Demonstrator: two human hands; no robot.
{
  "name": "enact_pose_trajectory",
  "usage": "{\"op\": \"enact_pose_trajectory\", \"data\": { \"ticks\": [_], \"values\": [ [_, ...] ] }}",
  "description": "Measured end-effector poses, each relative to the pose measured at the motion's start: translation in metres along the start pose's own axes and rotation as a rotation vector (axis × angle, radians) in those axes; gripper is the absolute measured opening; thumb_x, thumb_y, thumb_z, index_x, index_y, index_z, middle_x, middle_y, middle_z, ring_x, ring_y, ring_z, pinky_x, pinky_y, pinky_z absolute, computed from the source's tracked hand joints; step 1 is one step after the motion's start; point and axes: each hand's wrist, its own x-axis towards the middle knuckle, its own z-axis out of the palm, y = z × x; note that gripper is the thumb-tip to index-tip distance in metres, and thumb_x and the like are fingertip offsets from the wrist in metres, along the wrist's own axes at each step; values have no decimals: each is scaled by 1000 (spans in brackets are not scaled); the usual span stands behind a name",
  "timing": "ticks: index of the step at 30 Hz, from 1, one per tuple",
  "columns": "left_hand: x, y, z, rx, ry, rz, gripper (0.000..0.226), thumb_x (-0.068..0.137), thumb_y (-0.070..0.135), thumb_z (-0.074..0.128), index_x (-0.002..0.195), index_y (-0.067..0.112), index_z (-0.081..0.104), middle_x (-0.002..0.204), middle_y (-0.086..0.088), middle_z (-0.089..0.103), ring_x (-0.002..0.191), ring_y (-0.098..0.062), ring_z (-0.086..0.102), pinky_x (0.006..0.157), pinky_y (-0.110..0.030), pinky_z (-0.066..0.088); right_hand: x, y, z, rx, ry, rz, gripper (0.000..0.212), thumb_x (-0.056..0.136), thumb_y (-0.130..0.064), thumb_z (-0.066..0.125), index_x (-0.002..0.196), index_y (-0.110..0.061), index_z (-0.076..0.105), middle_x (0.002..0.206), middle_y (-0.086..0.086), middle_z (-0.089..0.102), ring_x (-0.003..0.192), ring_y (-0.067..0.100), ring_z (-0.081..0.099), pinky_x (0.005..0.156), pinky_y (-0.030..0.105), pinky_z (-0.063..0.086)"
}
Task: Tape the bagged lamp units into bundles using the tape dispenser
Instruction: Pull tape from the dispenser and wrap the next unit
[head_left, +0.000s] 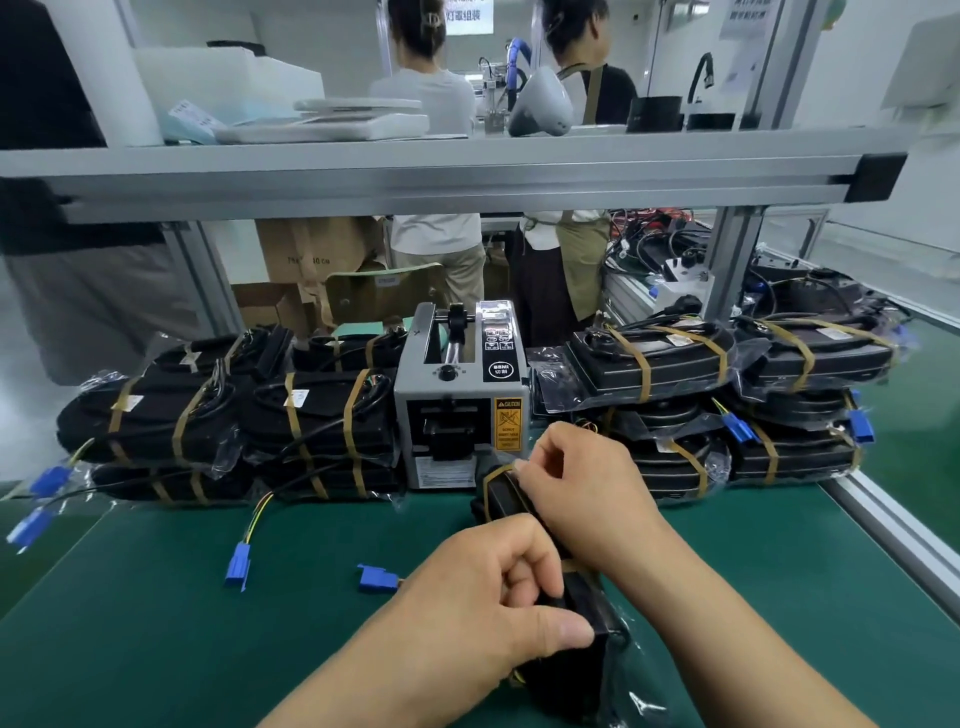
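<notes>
I hold a black bagged lamp unit (576, 649) on edge over the green mat, in front of the grey tape dispenser (460, 395). My left hand (488, 597) grips its near part, thumb on the side. My right hand (576, 483) pinches a strip of brown tape (493, 475) against the unit's far end, close to the dispenser's outlet. Most of the unit is hidden by my hands.
Taped bundles are stacked left (228, 421) and right (727, 395) of the dispenser, with blue connectors (238, 565) trailing onto the green mat (156, 597). A loose blue connector (376, 578) lies near my left hand. An aluminium shelf rail (415, 176) crosses overhead; two people stand beyond.
</notes>
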Motion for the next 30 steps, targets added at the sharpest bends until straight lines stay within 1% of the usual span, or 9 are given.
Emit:
{"op": "enact_pose_trajectory", "data": {
  "ticks": [5,9,11,15,18,22,26,28,30],
  "values": [
    [2,5,-8,-126,-46,1,18,70,39,82,79,31,68,61,12,55,56,-6,49,61,-21,46,3,2,1,-64,-27,16,27,96,-35,56,73,-23,49,76,-7,59,78,20,56,68,34,43],
    [46,-12,-35,-680,532,-229,12,87,24,71,80,14,73,58,4,55,47,-6,45,50,-21,45,4,5,-2,-121,-45,16,29,99,-35,51,72,-26,43,78,-7,53,80,21,52,68,33,37],
    [73,-23,-49,-815,656,-396,13,95,21,64,87,11,69,57,5,59,50,-6,48,50,-20,44,3,5,-4,-141,-47,11,30,100,-34,49,73,-27,40,81,-7,53,81,21,51,69,34,38],
    [103,-37,-54,-920,669,-528,21,96,21,63,78,12,64,45,7,61,37,-1,54,46,-18,45,2,7,-4,-110,-49,13,28,102,-34,46,76,-25,43,84,-7,56,81,18,53,68,34,40],
    [112,-37,-50,-952,719,-522,19,94,20,66,77,12,63,43,6,61,35,0,57,39,-15,45,2,9,-4,-82,-51,21,27,102,-34,46,76,-24,44,83,-7,57,78,16,54,67,34,40],
    [121,-32,-45,-1015,795,-509,17,94,15,65,78,11,61,41,5,60,33,-1,55,49,-21,44,3,10,-5,-52,-46,31,27,101,-34,48,77,-23,48,79,-7,58,74,10,53,64,33,40],
    [119,-27,-38,-1061,899,-443,19,91,11,63,73,12,58,44,6,56,39,-3,52,45,-19,43,2,13,-7,5,-56,65,27,101,-35,49,77,-22,51,75,-7,59,71,10,54,57,29,39],
    [108,-26,-36,-1026,851,-363,21,90,11,63,70,14,57,49,6,54,41,-3,49,45,-18,43,2,15,-6,74,-70,95,29,101,-36,50,77,-21,50,73,-8,58,68,10,54,55,27,38],
    [90,-22,-36,-930,631,-245,22,91,12,62,70,17,59,54,6,53,42,-4,46,46,-19,43,3,17,-5,153,-84,125,30,100,-37,52,75,-20,50,71,-8,57,66,11,53,56,27,37]
  ]
}}
